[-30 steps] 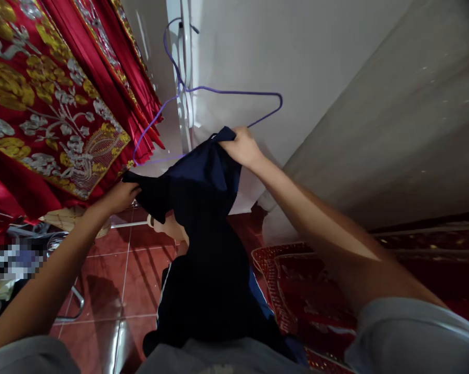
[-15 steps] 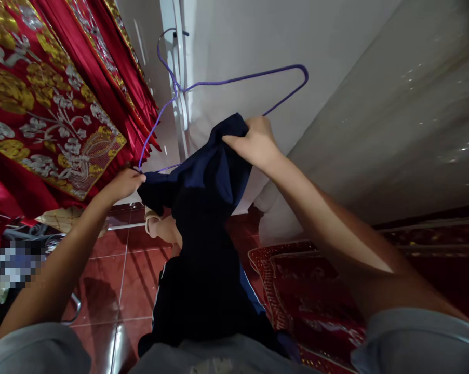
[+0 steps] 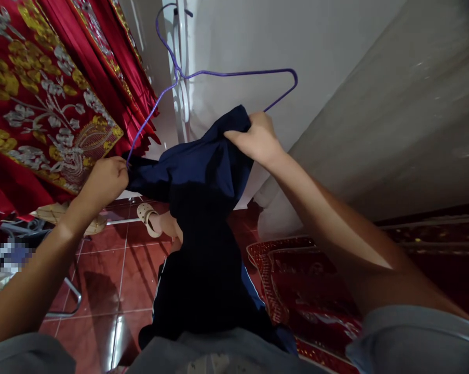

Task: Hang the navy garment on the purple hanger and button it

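Note:
A purple wire hanger (image 3: 234,73) hangs by its hook from a white door handle, tilted to one side. Dark navy cloth (image 3: 203,161), a garment whose kind I cannot make out, spreads across the hanger's lower part and hides its bottom bar. My left hand (image 3: 107,179) is closed on the cloth's left end, right at the hanger's left corner. On the other side, my right hand (image 3: 259,137) pinches the upper right edge of the cloth, thumb on top, just below the hanger's right arm. The cloth is stretched between both hands.
Red fabric with gold and silver embroidery (image 3: 51,98) hangs at the left. A white door (image 3: 234,36) stands ahead, and a pale glossy covered surface (image 3: 374,145) slopes along the right. Below are red floor tiles (image 3: 102,280), a red patterned cloth (image 3: 316,291) and a beige clog (image 3: 150,218).
My left hand has moved left, drawing the cloth's left end out with the hanger's corner. The hanger has shifted slightly up and left in view. My right hand keeps its pinch, nearly still.

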A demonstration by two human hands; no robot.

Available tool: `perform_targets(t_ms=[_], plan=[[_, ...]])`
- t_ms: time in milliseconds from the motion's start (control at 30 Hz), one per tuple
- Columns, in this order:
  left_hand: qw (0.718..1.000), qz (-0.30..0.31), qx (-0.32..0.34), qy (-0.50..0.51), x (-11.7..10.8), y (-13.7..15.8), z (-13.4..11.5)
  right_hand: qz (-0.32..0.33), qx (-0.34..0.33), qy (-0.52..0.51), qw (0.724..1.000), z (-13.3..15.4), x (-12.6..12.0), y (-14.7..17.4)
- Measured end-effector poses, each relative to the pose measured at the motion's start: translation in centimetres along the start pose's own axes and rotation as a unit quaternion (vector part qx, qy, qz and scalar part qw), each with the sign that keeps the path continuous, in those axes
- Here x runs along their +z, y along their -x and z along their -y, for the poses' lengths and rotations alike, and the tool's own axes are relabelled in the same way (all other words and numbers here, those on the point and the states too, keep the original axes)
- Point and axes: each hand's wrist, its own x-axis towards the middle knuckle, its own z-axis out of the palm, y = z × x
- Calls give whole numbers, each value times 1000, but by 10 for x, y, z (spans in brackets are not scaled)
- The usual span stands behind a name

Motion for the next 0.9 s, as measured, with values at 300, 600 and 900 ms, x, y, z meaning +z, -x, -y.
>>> perform_targets(t_ms=[300, 600, 900], plan=[[995, -95, -6, 7, -21, 18, -18, 17, 36, 19, 999, 9, 0, 1], [957, -247, 3, 154, -18, -59, -34, 44, 23, -113, 992, 10, 32, 26], [967, -229, 56, 92, -23, -72, -16, -191, -129, -80, 970, 5, -38, 4]])
